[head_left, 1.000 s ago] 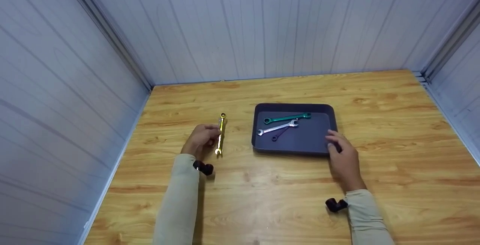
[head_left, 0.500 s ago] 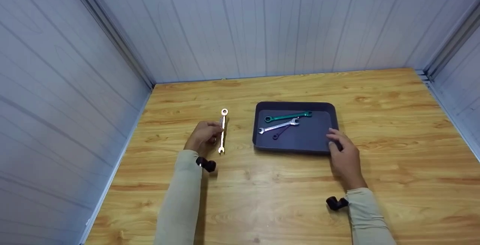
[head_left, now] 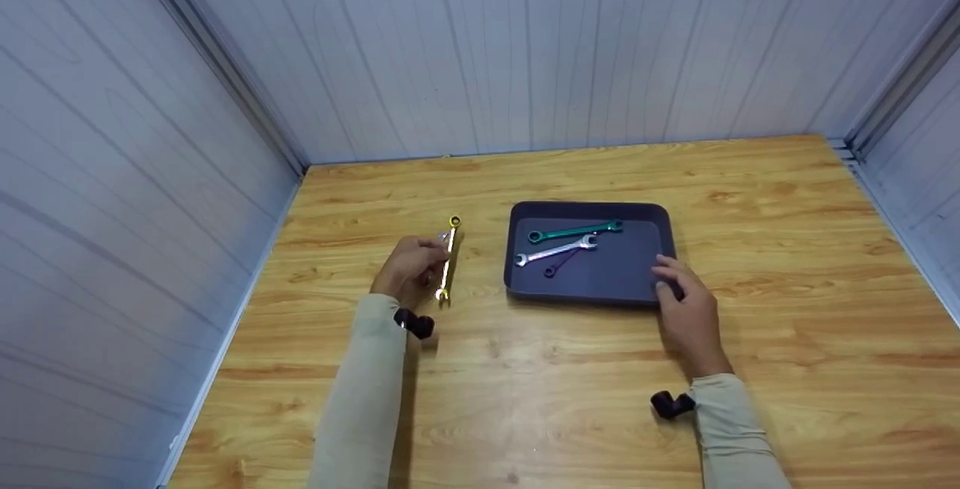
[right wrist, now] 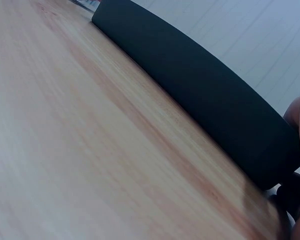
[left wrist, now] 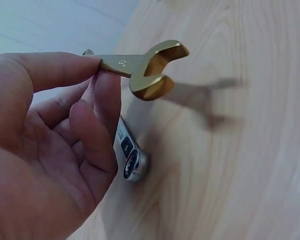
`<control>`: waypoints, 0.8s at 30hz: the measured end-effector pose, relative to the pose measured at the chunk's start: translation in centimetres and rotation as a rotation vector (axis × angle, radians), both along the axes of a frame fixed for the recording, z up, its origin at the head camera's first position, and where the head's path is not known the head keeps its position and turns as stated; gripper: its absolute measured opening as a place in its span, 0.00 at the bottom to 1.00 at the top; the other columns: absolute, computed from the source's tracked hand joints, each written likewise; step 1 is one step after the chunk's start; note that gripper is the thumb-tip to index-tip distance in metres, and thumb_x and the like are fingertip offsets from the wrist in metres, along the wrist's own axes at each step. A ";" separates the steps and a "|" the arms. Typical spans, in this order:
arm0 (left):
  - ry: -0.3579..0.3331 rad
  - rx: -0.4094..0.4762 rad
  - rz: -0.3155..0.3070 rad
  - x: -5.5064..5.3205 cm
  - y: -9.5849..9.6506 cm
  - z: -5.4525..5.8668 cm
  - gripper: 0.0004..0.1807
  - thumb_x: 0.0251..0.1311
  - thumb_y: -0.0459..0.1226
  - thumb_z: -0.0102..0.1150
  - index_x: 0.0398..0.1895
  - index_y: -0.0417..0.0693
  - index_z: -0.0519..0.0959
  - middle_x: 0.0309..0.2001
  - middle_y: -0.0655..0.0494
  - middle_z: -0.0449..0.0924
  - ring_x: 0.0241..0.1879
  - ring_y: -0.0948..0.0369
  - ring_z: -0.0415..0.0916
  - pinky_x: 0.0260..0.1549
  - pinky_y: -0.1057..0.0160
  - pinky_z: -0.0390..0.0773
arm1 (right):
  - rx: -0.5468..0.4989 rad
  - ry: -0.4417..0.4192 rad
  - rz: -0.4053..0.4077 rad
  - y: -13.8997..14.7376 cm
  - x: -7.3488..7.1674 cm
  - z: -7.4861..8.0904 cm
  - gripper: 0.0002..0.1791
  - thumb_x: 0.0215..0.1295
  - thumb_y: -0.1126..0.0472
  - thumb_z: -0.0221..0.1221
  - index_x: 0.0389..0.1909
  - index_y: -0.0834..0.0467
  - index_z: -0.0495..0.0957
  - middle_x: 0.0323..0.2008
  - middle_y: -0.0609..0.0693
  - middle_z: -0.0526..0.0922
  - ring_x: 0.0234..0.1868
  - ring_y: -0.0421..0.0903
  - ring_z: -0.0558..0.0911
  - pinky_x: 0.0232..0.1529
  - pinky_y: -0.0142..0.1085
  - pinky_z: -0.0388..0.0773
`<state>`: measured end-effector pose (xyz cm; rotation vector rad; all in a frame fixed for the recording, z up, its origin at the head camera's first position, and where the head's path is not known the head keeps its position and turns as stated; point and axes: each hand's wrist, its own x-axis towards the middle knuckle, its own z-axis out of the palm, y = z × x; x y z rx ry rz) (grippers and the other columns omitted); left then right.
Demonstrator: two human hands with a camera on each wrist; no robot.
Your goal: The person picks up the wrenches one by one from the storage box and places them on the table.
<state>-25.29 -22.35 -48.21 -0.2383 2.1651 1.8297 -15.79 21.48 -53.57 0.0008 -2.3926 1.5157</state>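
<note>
My left hand [head_left: 411, 262] pinches a gold combination wrench [head_left: 448, 260] between thumb and fingers. In the left wrist view the wrench's open end [left wrist: 152, 70] points away from the hand and casts a shadow on the table, so it is held above the surface. Below the fingers lies a silver wrench [left wrist: 132, 160], its ring end showing and the rest hidden by the hand. My right hand [head_left: 690, 316] grips the near right corner of a dark grey tray [head_left: 626, 279]. Inside the tray are a green wrench [head_left: 574, 232], a silver double open-ended wrench [head_left: 555, 250] and a purple wrench [head_left: 559, 265], partly covered by the silver one.
The wood-grain table [head_left: 517, 399] reaches back to a pale panelled wall [head_left: 487, 54]. Another wall [head_left: 150, 211] closes off the left side. A small black camera sits on each wrist, the left one [head_left: 415, 323] close to the table.
My left hand has shifted slightly away from me and to the right with the gold wrench, whose ring end now leans further right. My right hand stays at the tray's corner.
</note>
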 end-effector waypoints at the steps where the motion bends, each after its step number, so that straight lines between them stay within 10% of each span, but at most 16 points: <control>1: -0.010 0.011 0.008 0.0 0.1 0.0 0.06 0.63 0.29 0.60 0.41 0.34 0.81 0.26 0.53 0.73 0.22 0.61 0.66 0.21 0.65 0.65 | -0.002 -0.005 0.000 0.0 0.0 0.0 0.16 0.76 0.62 0.52 0.58 0.60 0.80 0.67 0.44 0.73 0.72 0.47 0.64 0.70 0.50 0.60; 24: -0.063 -0.137 0.003 0.4 1.4 1.0 0.09 0.64 0.31 0.62 0.46 0.39 0.83 0.31 0.52 0.79 0.24 0.61 0.71 0.24 0.62 0.69 | -0.017 -0.014 0.002 -0.1 0.5 0.1 0.15 0.76 0.63 0.52 0.57 0.59 0.80 0.66 0.44 0.74 0.72 0.46 0.65 0.70 0.48 0.59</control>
